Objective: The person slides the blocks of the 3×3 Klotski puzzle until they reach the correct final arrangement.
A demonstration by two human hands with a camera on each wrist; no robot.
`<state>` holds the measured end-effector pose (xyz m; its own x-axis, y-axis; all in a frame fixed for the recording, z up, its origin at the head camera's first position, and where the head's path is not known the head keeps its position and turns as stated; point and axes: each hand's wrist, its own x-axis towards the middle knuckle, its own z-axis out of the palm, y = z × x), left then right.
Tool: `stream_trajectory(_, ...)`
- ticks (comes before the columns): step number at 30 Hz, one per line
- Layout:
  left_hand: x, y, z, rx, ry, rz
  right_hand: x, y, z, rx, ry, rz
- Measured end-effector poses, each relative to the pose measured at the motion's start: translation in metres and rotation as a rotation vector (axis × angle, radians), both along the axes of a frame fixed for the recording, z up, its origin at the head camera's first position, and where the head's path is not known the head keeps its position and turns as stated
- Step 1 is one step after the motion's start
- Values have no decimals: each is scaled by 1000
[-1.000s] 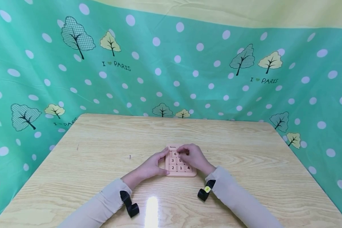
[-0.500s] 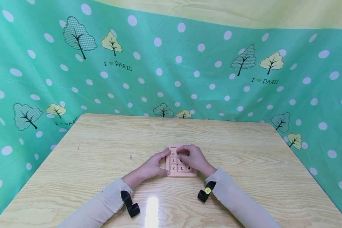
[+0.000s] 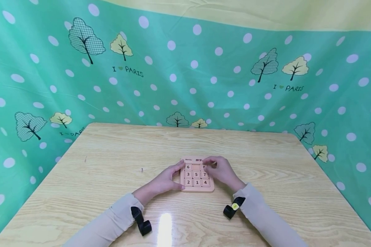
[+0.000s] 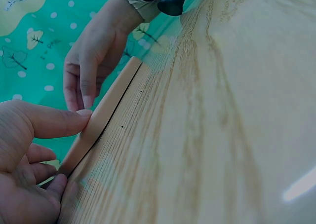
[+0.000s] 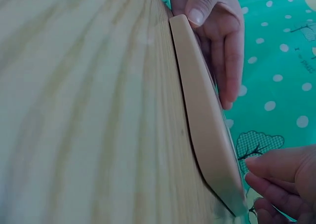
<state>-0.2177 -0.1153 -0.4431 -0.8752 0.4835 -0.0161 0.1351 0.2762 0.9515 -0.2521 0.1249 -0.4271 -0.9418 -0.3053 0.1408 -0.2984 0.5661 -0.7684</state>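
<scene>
A pinkish wooden number slide puzzle lies flat on the table, its top row showing a 6 tile, a bare slot and a partly hidden tile. Below are 3, 5, 7 and then 2, 1, 4. My left hand holds the board's left side, thumb at the near corner and fingers toward the far one. In the left wrist view that thumb presses the board's edge. Over the top right tile is my right hand, fingers bent; whether the fingertips touch the tile is hidden.
The light wooden table stretches around the puzzle, with a bright reflection near its front. Behind it hangs a green dotted curtain printed with trees. Black wrist cameras sit on both sleeves.
The 6 tile has slid slightly left into the corner. My right hand has moved right from the upper middle to the top right tile, uncovering the bare slot. My left hand stays put.
</scene>
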Motion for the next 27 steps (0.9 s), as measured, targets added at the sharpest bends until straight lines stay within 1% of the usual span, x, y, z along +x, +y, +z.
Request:
stream_trajectory(5, 0, -1, -1, 13, 16, -14, 0, 7, 0, 19, -4, -16)
stream_trajectory(6, 0, -1, -1, 5, 34, -19, -1, 8, 0, 23, -7, -19)
stream_trajectory(9, 1, -1, -1, 7, 48, -19, -1, 9, -1, 33, -15, -25)
stream_trajectory(12, 1, 0, 0, 6, 32, -14, -2, 9, -1, 33, -26, -24)
stream_trajectory(13, 1, 0, 0, 15, 15, -10, -2, 9, -1, 35, -27, -23)
stream_trajectory(16, 1, -1, 0, 9, -3, -2, -1, 6, -1, 33, -20, -10)
stream_trajectory(23, 1, -1, 2, 5, -5, 1, -1, 1, -2, 34, -37, -6)
stream_trajectory(27, 1, 0, 1, 3, -7, 1, -1, 1, -2, 37, -19, -4)
